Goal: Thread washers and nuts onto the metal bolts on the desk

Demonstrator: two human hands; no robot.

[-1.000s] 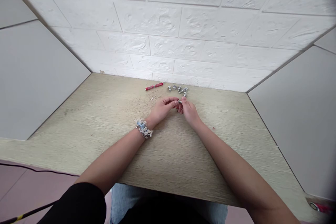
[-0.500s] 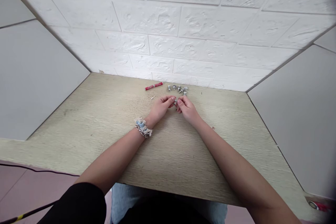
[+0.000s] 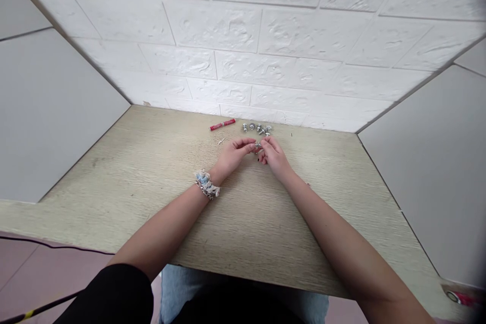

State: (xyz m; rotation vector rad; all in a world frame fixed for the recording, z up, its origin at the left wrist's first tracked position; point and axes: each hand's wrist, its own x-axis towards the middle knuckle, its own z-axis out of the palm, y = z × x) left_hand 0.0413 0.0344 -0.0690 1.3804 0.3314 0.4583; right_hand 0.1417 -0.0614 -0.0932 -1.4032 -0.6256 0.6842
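Note:
Between my two hands is a small silvery bolt, partly covered by the fingertips. My left hand pinches its left end with thumb and forefinger. The fingers of my right hand are closed on its right end, with the lower fingers curled beneath. Just behind the hands, several metal bolts with nuts or washers lie in a loose cluster on the wooden tabletop. On my left wrist are a pale blue and white scrunchie and a chain bracelet.
Left of the bolts lie two red cylindrical batteries, end to end, near a small white scrap. A white brick-pattern wall closes the back, with grey panels at both sides. Another red cylinder is at the lower right.
My right hand has shifted slightly right and its fingers have changed position on the bolt. More of the bolt shows between the hands. The left hand has barely moved.

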